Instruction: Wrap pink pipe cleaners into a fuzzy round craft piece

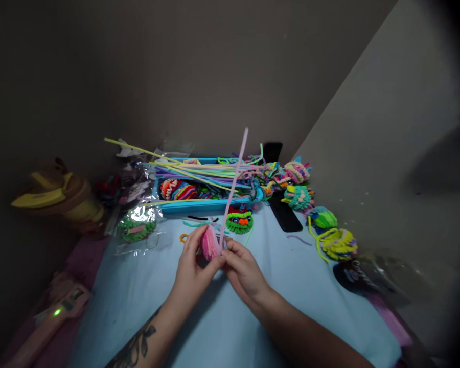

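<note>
Pink bundle, one, between two hands

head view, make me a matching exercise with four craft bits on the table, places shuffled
1 pink fuzzy piece
2 loose fuzzy stems
3 green craft with pink strip
4 yellow-green fuzzy craft

A inside a clear bag
B rightmost of the crafts
C held in the left hand
D across the blue tray

Pairs: 1-C, 2-D, 3-A, 4-B

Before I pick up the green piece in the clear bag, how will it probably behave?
The clear bag looks thin and shiny, so it may crumple or slip. The green piece seems soft and fuzzy, so it would probably squash a little.
</note>
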`<move>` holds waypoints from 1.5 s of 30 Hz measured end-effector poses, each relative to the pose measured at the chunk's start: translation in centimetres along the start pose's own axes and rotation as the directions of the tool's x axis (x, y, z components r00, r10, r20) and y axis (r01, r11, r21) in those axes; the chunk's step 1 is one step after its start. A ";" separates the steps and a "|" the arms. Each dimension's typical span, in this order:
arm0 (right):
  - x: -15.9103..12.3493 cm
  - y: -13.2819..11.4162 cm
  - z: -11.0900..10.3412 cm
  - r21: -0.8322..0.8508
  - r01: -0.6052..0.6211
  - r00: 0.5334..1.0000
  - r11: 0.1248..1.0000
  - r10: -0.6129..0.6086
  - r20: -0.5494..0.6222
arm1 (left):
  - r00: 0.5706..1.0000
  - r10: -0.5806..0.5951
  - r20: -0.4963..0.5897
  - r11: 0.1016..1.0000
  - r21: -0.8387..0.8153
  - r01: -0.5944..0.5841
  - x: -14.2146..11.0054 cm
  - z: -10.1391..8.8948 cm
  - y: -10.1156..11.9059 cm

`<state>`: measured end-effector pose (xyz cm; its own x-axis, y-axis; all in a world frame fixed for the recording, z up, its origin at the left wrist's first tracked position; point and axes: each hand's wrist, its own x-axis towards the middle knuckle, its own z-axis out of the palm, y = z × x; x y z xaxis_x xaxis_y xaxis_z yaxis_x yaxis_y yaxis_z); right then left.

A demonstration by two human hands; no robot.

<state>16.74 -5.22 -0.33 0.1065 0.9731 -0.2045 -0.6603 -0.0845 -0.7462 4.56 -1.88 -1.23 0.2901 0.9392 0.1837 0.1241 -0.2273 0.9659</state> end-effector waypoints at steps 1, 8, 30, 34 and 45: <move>0.0 0.0 0.0 0.014 -0.019 1.000 1.000 0.019 0.004 | 1.000 0.005 0.001 1.000 0.011 -0.005 0.0 -0.1 -0.1; 0.0 0.1 -0.9 -0.014 -0.077 0.995 0.997 0.078 0.070 | 1.000 0.005 0.028 0.998 0.056 -0.007 0.4 -0.9 0.2; 2.5 -7.7 -8.8 -0.835 0.384 0.324 -0.393 -0.789 0.521 | 0.611 -0.156 0.776 0.928 -0.098 0.361 0.6 -3.0 2.5; 2.4 -8.5 -9.3 -0.841 0.353 0.335 -0.409 -0.785 0.522 | 0.608 -0.154 0.779 0.937 -0.080 0.340 0.9 -3.2 2.6; 0.9 -6.9 -6.2 -0.842 0.527 0.554 0.116 -0.799 0.236 | 0.897 0.173 0.408 0.911 0.280 -0.303 0.9 -3.1 1.1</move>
<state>25.98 -5.09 0.72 0.4108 0.6569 0.6323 0.6051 0.3223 -0.7280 2.00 -0.46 0.57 0.6683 0.6981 0.2570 0.2912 -0.5634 0.7731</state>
